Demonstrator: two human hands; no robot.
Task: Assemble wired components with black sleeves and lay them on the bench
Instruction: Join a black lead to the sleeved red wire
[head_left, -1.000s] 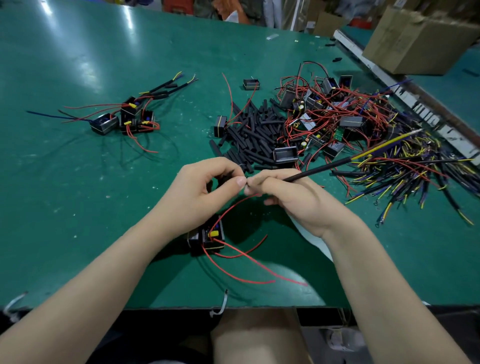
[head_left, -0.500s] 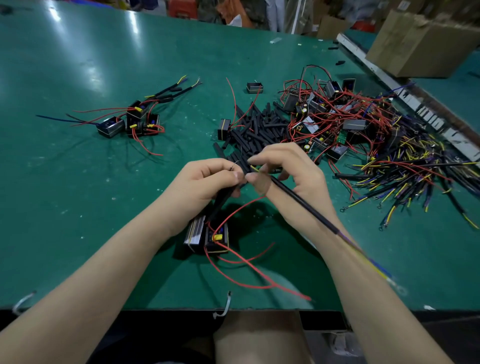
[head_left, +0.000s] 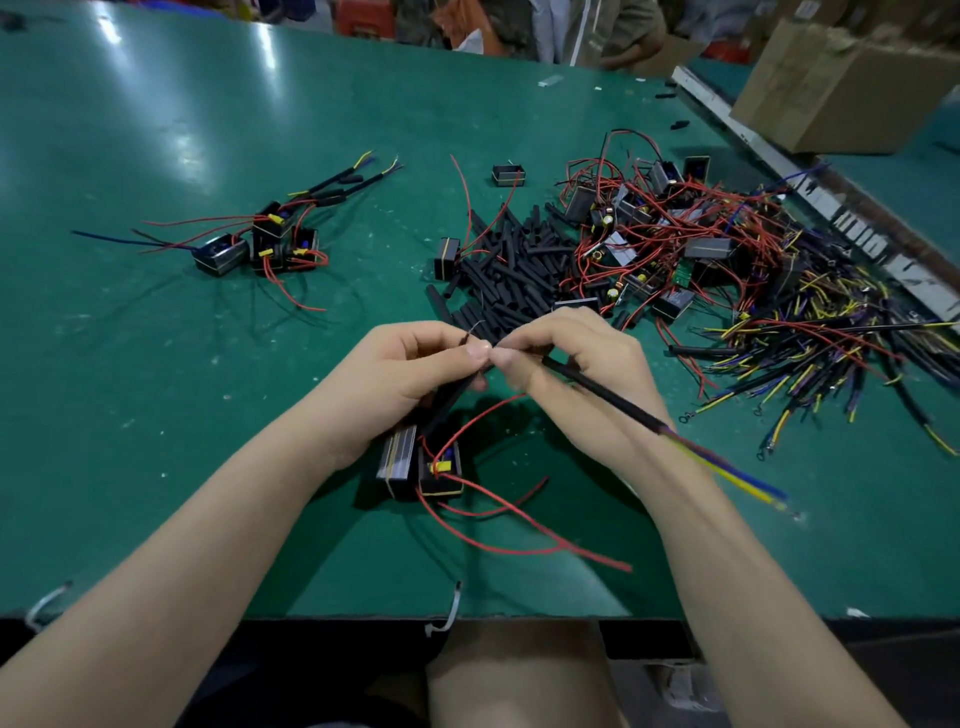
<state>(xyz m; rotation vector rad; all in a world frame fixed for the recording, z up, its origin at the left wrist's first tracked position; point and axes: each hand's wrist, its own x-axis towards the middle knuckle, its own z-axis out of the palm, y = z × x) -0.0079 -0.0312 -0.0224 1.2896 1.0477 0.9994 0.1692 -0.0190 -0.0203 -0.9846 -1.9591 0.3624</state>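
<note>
While both hands meet over the near edge of the bench (head_left: 156, 364), the left hand (head_left: 400, 374) pinches a fine wire end and a black sleeve (head_left: 452, 400) that runs down toward the component (head_left: 421, 467), and the right hand (head_left: 571, 374) pinches the tip of a sleeved cable (head_left: 608, 397) whose yellow and blue leads (head_left: 737, 473) trail back over the wrist. Fingertips of the two hands touch, so the joint itself is hidden; the step appears to be mating the cable's conductor with the component's wire before a sleeve is slid over it. To do it well, the two bare ends should be kept in line and overlapping, twisted firmly, and the sleeve held back clear of the joint until the twist is sound. The component, with its red wires (head_left: 519, 525) looping toward the bench edge, sits just below the left hand; whether it rests fully on the bench or partly hangs cannot be told. Slack in the red wires should be kept so nothing tugs the joint. Loose sleeves (head_left: 509, 270) lie in a heap just beyond the hands, unassembled parts (head_left: 701, 249) to the right, and finished units (head_left: 265, 244) lie well apart at the left, where this one presumably belongs.
</note>
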